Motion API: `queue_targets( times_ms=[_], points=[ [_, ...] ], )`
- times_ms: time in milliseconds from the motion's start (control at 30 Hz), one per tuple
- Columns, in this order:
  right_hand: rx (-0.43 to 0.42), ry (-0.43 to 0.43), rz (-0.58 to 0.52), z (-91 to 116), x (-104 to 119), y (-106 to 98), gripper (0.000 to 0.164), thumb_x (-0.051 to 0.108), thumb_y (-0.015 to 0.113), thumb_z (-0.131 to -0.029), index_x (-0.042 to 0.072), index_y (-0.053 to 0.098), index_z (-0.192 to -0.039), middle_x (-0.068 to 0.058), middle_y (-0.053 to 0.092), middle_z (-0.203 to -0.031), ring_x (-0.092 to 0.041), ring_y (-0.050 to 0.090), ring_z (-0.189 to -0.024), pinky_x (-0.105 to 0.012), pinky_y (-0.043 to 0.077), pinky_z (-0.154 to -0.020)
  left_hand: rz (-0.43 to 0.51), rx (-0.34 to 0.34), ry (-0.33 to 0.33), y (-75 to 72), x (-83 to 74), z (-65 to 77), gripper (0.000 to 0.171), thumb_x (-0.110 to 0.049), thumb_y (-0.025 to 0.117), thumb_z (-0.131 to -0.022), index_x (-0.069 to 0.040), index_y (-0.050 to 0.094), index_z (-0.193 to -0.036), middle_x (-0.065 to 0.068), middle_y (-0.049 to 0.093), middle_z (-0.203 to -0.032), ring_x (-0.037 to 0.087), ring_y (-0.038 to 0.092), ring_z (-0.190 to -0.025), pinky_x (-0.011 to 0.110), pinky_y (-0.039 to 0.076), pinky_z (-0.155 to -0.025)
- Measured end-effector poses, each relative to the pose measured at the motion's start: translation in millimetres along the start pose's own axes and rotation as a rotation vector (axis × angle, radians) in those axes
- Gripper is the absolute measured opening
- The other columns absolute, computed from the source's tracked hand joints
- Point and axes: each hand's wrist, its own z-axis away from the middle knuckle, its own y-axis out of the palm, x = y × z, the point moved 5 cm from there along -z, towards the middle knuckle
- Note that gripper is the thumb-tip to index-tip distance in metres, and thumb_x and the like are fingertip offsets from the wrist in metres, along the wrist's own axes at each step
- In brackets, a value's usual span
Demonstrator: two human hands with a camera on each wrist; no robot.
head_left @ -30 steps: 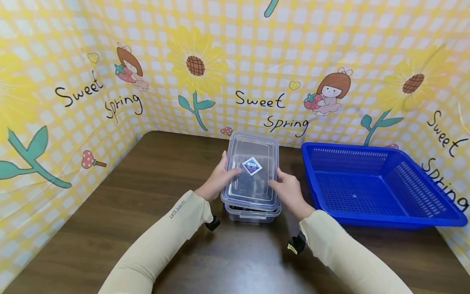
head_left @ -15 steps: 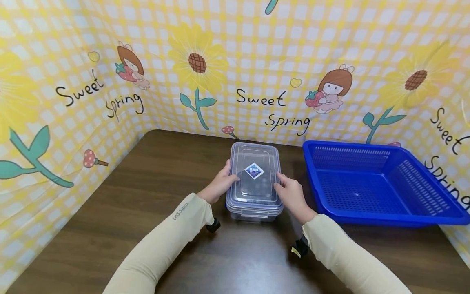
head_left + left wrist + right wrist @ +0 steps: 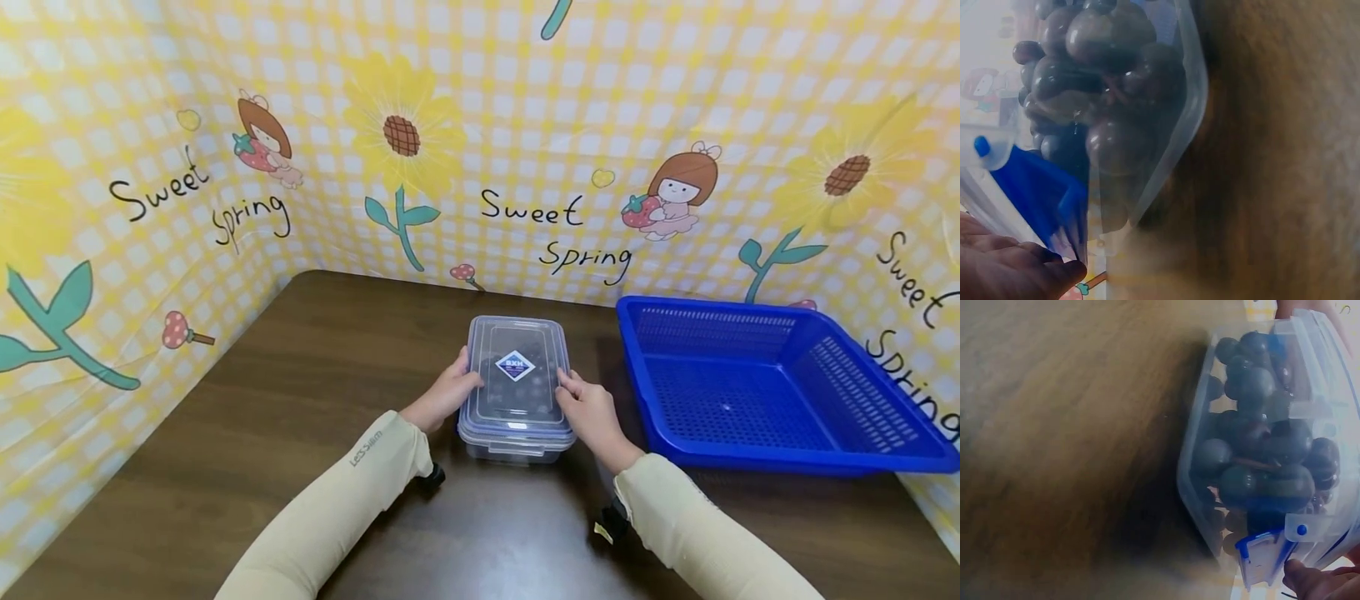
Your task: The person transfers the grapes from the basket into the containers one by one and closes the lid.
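A clear plastic food container (image 3: 513, 454) stands on the table, full of dark round grapes (image 3: 1254, 437). Its transparent lid (image 3: 517, 333), with a blue-and-white diamond label, lies over the top. My left hand (image 3: 444, 392) holds the lid's left edge, thumb on top and fingers along the side. From the opposite side my right hand (image 3: 596, 412) grips the right edge in the same way. In the left wrist view, fingers (image 3: 1041, 272) are at a blue-edged latch (image 3: 1041, 194) hanging from the lid. The right wrist view has fingertips (image 3: 1300, 578) beside another hanging latch (image 3: 1263, 553).
To the right, close to the right hand, stands a large blue plastic basket (image 3: 660, 442) with perforated walls. A yellow checked cloth (image 3: 450, 167) hangs around the back and sides of the brown wooden table (image 3: 300, 375).
The lid was tilted with its far end raised above the container; both hands have lowered it and it now lies flat on top. The basket has stayed in place.
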Motion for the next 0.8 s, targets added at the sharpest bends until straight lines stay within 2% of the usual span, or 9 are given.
queue_targets(
  times_ms=[267, 600, 800],
  points=[
    [0.018, -0.010, 0.013, 6.1, -3.1, 6.6, 0.034, 0.009, 0.058, -0.092, -0.004, 0.059, -0.124, -0.026, 0.051, -0.129, -0.036, 0.049, -0.121, -0.047, 0.039, -0.100, -0.065, 0.015, -0.041, -1.5, 9.0, 7.0, 0.078, -0.006, 0.040, -0.088, 0.003, -0.005, -0.151, 0.018, -0.005, -0.159, 0.028, 0.002, -0.144, 0.043, 0.007, -0.114],
    [-0.009, -0.038, 0.010, 1.6, -1.2, 1.6, 0.034, 0.010, 0.057, -0.094, -0.003, 0.058, -0.125, -0.025, 0.051, -0.130, -0.035, 0.048, -0.123, -0.046, 0.038, -0.100, -0.138, 0.066, 0.011, -6.6, 0.4, 4.2, 0.076, -0.007, 0.044, -0.093, -0.001, -0.002, -0.152, 0.014, 0.002, -0.159, 0.026, 0.014, -0.142, 0.041, 0.018, -0.113],
    [-0.044, -0.068, 0.005, 6.0, -6.9, 4.5, 0.033, 0.007, 0.059, -0.091, -0.004, 0.060, -0.123, -0.026, 0.053, -0.127, -0.034, 0.050, -0.120, -0.046, 0.040, -0.099, -0.174, 0.076, -0.007, -6.7, 3.6, 6.5, 0.076, -0.008, 0.046, -0.094, 0.000, -0.002, -0.152, 0.015, -0.002, -0.159, 0.027, 0.010, -0.143, 0.041, 0.016, -0.113]
  ],
)
